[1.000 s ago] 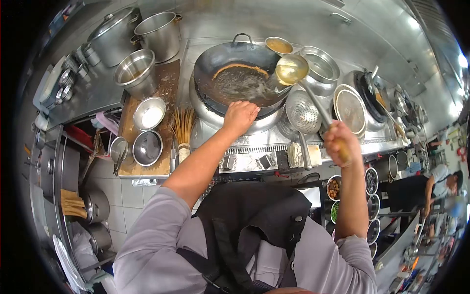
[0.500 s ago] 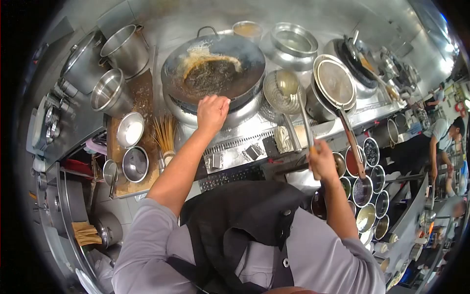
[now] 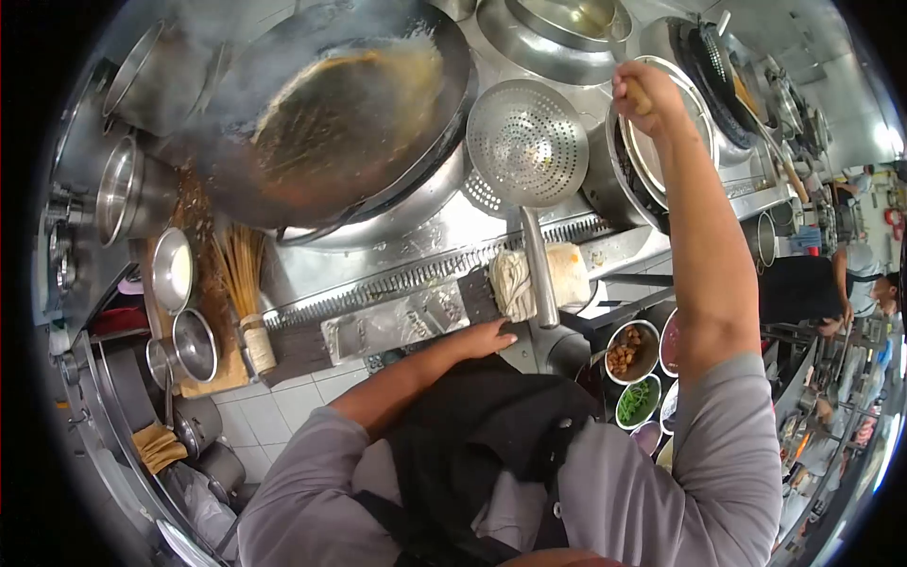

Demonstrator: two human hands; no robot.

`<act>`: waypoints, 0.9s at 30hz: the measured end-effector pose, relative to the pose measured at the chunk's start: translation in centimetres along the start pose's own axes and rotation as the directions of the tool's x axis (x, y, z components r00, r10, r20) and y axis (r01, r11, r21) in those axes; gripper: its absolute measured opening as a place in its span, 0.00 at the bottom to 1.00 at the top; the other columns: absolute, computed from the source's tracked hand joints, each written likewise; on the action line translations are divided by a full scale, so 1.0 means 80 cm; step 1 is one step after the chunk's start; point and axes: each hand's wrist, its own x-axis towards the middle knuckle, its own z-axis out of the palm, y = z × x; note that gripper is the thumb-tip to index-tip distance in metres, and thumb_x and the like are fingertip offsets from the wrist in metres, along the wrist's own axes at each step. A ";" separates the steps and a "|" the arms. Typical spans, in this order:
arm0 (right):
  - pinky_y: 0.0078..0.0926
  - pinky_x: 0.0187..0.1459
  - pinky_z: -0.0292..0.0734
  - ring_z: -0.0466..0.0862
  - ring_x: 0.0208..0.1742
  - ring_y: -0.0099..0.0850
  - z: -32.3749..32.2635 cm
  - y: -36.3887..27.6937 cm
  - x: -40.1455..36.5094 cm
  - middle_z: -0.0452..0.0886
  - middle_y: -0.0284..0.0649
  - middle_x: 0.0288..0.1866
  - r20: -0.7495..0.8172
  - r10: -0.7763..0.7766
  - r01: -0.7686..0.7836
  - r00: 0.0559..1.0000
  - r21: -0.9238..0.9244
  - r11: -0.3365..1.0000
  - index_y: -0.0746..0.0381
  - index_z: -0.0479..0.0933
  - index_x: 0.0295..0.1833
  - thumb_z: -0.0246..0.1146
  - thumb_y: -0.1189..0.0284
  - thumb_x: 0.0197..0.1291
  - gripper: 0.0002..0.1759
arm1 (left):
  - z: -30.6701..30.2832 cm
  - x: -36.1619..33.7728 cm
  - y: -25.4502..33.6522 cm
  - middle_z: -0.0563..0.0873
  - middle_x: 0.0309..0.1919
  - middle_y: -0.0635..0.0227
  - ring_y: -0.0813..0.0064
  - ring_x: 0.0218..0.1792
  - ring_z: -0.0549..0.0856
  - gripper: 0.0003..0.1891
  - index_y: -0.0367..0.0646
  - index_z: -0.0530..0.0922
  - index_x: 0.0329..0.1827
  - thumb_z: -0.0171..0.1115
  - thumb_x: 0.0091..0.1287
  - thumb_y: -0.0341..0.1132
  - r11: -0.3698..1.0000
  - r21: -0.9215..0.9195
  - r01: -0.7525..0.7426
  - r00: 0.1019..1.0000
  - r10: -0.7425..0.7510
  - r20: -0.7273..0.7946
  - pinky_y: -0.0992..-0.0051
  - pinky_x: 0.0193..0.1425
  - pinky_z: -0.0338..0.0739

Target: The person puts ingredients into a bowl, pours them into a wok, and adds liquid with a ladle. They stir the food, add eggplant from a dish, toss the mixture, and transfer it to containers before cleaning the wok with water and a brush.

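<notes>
Over the stove (image 3: 397, 253), right fingers (image 3: 624, 85) closed around a wooden handle (image 3: 640, 97).

a restaurant kitchen, with a big wok (image 3: 331, 123) and bamboo brush (image 3: 248, 293)

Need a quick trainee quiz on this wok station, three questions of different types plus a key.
1. Multiple choice: what does the right hand grip?
A) a bamboo brush
B) a wooden handle
C) a metal bowl

2. True or false: the left hand is inside the wok.

3. Fill in: the metal handle of the perforated skimmer passes over a folded ____.

Key: 1 B; 2 false; 3 cloth
</notes>
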 end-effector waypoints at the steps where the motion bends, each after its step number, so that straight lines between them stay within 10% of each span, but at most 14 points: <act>1: 0.23 0.21 0.67 0.76 0.23 0.24 -0.010 -0.005 0.006 0.74 0.36 0.27 0.200 0.081 -0.159 0.976 0.410 0.898 0.66 0.70 0.40 0.59 0.78 0.63 0.04 | 0.049 0.078 -0.070 0.78 0.64 0.41 0.51 0.63 0.80 0.40 0.34 0.66 0.74 0.55 0.72 0.60 0.999 -0.004 -0.033 0.997 0.034 0.070 0.61 0.68 0.73; 3: 0.21 0.23 0.64 0.73 0.23 0.25 -0.013 -0.018 0.002 0.73 0.34 0.27 0.366 0.049 -0.341 0.929 0.800 0.493 0.63 0.68 0.34 0.56 0.80 0.65 0.06 | 0.106 0.171 -0.137 0.81 0.60 0.41 0.52 0.59 0.83 0.38 0.32 0.68 0.72 0.53 0.74 0.59 1.000 0.000 0.028 0.982 -0.027 0.188 0.59 0.63 0.76; 7: 0.19 0.21 0.62 0.69 0.22 0.23 -0.016 -0.037 -0.050 0.70 0.33 0.26 0.525 -0.121 -0.445 0.842 0.805 0.393 0.65 0.68 0.35 0.55 0.78 0.68 0.07 | 0.194 0.281 -0.218 0.86 0.51 0.45 0.53 0.50 0.87 0.34 0.31 0.76 0.65 0.52 0.75 0.58 0.984 -0.035 0.173 0.933 -0.153 0.327 0.56 0.53 0.80; 9: 0.17 0.20 0.61 0.68 0.22 0.21 -0.027 -0.046 -0.078 0.67 0.32 0.26 0.590 -0.196 -0.494 0.783 0.782 0.380 0.67 0.67 0.37 0.52 0.77 0.72 0.08 | 0.101 0.156 -0.111 0.88 0.50 0.47 0.52 0.49 0.88 0.33 0.34 0.77 0.65 0.53 0.74 0.57 0.966 -0.206 0.155 0.977 -0.118 0.179 0.55 0.53 0.81; 13: 0.22 0.19 0.63 0.72 0.22 0.21 0.008 -0.080 -0.198 0.67 0.37 0.33 0.575 -0.205 -0.518 0.792 0.811 0.274 0.67 0.64 0.42 0.48 0.74 0.75 0.07 | 0.004 0.012 -0.005 0.83 0.60 0.46 0.52 0.58 0.84 0.36 0.36 0.72 0.71 0.57 0.72 0.59 0.988 0.032 0.152 0.979 -0.155 0.131 0.59 0.64 0.76; 15: 0.24 0.18 0.64 0.74 0.22 0.22 0.022 -0.085 -0.250 0.67 0.40 0.37 0.570 -0.254 -0.521 0.781 0.820 0.239 0.72 0.62 0.50 0.48 0.74 0.76 0.10 | 0.010 -0.025 -0.037 0.83 0.61 0.54 0.61 0.61 0.82 0.35 0.33 0.69 0.72 0.62 0.73 0.53 0.919 -0.100 -0.382 0.920 0.369 -0.132 0.67 0.64 0.77; 16: 0.25 0.18 0.65 0.74 0.22 0.23 0.030 -0.088 -0.275 0.67 0.41 0.38 0.561 -0.261 -0.520 0.786 0.827 0.212 0.77 0.61 0.58 0.48 0.73 0.76 0.16 | -0.012 -0.063 -0.025 0.84 0.60 0.56 0.64 0.61 0.82 0.32 0.34 0.70 0.71 0.63 0.73 0.48 0.911 -0.265 -0.316 0.947 0.320 -0.028 0.67 0.65 0.76; 19: 0.26 0.16 0.67 0.76 0.22 0.26 0.048 -0.083 -0.331 0.67 0.44 0.40 0.549 -0.238 -0.526 0.802 0.836 0.155 0.77 0.32 0.79 0.47 0.72 0.77 0.39 | -0.109 -0.229 0.033 0.87 0.55 0.63 0.74 0.53 0.85 0.20 0.40 0.77 0.65 0.64 0.74 0.39 0.865 -0.444 -0.232 0.973 0.212 -0.097 0.71 0.61 0.79; 20: 0.25 0.15 0.67 0.77 0.23 0.27 0.060 -0.080 -0.345 0.67 0.44 0.40 0.579 -0.245 -0.562 0.778 0.815 0.142 0.77 0.33 0.79 0.47 0.73 0.76 0.39 | -0.121 -0.274 0.024 0.88 0.50 0.64 0.76 0.50 0.86 0.14 0.42 0.80 0.58 0.65 0.73 0.37 0.917 -0.349 -0.195 0.926 0.055 -0.374 0.73 0.59 0.80; 21: 0.25 0.14 0.66 0.77 0.23 0.28 0.072 -0.077 -0.356 0.67 0.44 0.40 0.610 -0.203 -0.577 0.766 0.792 0.200 0.78 0.40 0.76 0.47 0.73 0.75 0.34 | -0.126 -0.306 0.005 0.88 0.45 0.63 0.70 0.48 0.87 0.13 0.43 0.81 0.53 0.68 0.68 0.36 0.968 -0.087 -0.234 0.589 0.070 -0.805 0.69 0.56 0.80; 22: 0.25 0.14 0.65 0.77 0.23 0.29 0.084 -0.073 -0.366 0.67 0.44 0.40 0.629 -0.168 -0.582 0.759 0.771 0.258 0.79 0.48 0.74 0.47 0.74 0.74 0.30 | -0.150 -0.347 -0.002 0.85 0.45 0.60 0.59 0.49 0.84 0.18 0.43 0.80 0.54 0.71 0.63 0.36 0.960 0.264 0.096 0.299 0.225 -0.927 0.62 0.56 0.78; 23: 0.26 0.17 0.68 0.78 0.24 0.30 0.092 -0.057 -0.367 0.68 0.44 0.40 0.661 -0.210 -0.602 0.721 0.747 0.283 0.72 0.62 0.58 0.47 0.74 0.73 0.14 | -0.167 -0.380 -0.013 0.80 0.48 0.56 0.51 0.53 0.79 0.24 0.45 0.80 0.59 0.72 0.60 0.39 0.874 0.300 0.383 0.191 0.243 -0.951 0.58 0.57 0.77; 25: 0.27 0.23 0.72 0.78 0.26 0.29 0.124 -0.036 -0.385 0.68 0.42 0.39 0.680 -0.215 -0.615 0.701 0.729 0.300 0.64 0.63 0.47 0.48 0.74 0.73 0.04 | -0.173 -0.424 -0.048 0.76 0.54 0.51 0.44 0.53 0.78 0.37 0.45 0.69 0.73 0.73 0.60 0.39 0.684 0.113 0.721 0.214 -0.064 -0.975 0.56 0.59 0.77; 27: 0.27 0.25 0.72 0.77 0.27 0.27 0.151 -0.015 -0.390 0.69 0.39 0.38 0.695 -0.213 -0.650 0.687 0.719 0.248 0.63 0.66 0.48 0.50 0.73 0.73 0.05 | -0.172 -0.430 -0.101 0.76 0.56 0.51 0.47 0.53 0.79 0.40 0.44 0.64 0.76 0.72 0.61 0.36 0.734 0.051 0.678 0.208 -0.125 -0.970 0.56 0.58 0.78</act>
